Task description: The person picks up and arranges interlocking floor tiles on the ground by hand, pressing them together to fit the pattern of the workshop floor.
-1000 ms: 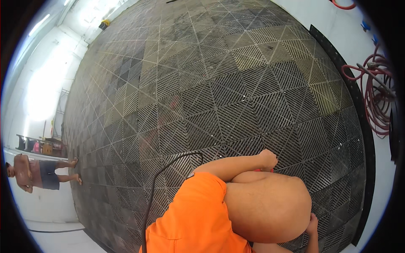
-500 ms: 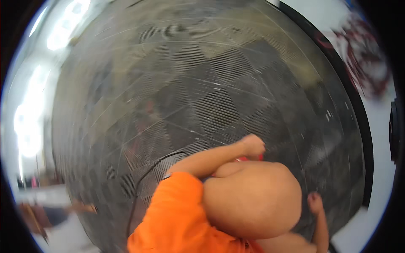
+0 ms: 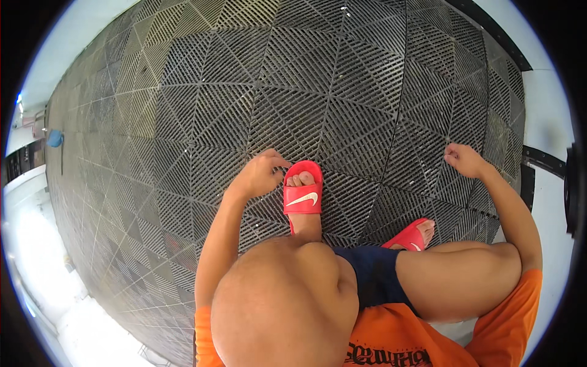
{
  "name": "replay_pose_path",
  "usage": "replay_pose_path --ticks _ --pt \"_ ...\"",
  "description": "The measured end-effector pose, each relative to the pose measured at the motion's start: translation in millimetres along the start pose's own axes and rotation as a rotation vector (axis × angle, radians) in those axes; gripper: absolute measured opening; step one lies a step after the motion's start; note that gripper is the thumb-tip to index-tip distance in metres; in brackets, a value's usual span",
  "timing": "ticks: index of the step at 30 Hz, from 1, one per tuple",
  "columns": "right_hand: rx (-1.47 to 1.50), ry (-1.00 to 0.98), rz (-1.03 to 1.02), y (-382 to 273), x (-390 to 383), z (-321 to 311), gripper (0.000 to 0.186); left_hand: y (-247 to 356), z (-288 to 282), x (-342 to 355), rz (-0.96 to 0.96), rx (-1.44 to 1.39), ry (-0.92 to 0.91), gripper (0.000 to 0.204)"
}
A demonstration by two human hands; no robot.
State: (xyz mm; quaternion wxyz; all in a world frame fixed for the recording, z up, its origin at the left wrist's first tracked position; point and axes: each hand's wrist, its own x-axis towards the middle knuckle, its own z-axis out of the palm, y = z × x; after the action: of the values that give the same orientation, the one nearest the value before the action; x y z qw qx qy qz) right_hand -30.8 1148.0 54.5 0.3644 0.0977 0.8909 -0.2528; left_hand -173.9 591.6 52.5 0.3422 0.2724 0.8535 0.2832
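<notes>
My left hand [image 3: 263, 174] is low over the floor, beside the toe of a red slide sandal [image 3: 302, 199] with a white mark on its strap. Its fingers are curled, the index finger close to the sandal's edge; whether they touch I cannot tell. What lies inside that hand, if anything, is hidden. Out to the right, my right hand [image 3: 466, 160] hangs above the floor tiles with fingers curled in; nothing shows in it. A second red sandal [image 3: 411, 235] is on my right foot. My bare knee [image 3: 275, 306] fills the lower middle.
Dark ribbed floor tiles [image 3: 361, 85] spread all around, dotted with small white bits. A white wall [image 3: 546, 113] with a black edge strip [image 3: 541, 162] curves along the right. Far left stands a blue object [image 3: 55, 138], too small to name.
My view has swung and sharpened. The dark cable from before is out of sight. Both sandals now show, and my left hand appears left of the knee, beside one of them.
</notes>
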Motion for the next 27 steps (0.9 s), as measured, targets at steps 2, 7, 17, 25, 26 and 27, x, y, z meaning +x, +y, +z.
replay_pose_path --ticks 2,7,17,25,26,27 --pt "-0.012 0.002 0.012 -7.2 2.6 -1.7 0.029 -3.0 10.8 1.3 0.04 -0.027 -0.015 0.034" --pt "0.05 0.048 0.034 -11.8 5.7 -7.8 0.028 -3.2 19.1 17.2 0.04 -0.068 -0.105 0.031" --pt "0.239 0.481 0.138 69.9 -36.4 -104.4 0.025 32.3 9.4 44.1 0.085 -0.099 0.131 0.031" --pt "0.944 0.8 0.759 277.1 -135.8 67.5 0.021 158.3 -47.1 103.3 0.149 0.248 0.117 0.046" --pt "1.152 0.843 0.86 288.6 -134.8 88.0 0.021 181.6 -55.9 107.6 0.16 0.325 0.128 0.043" --pt "1.301 0.895 0.925 297.5 -135.7 106.7 0.023 206.5 -63.4 112.3 0.165 0.406 0.138 0.039"
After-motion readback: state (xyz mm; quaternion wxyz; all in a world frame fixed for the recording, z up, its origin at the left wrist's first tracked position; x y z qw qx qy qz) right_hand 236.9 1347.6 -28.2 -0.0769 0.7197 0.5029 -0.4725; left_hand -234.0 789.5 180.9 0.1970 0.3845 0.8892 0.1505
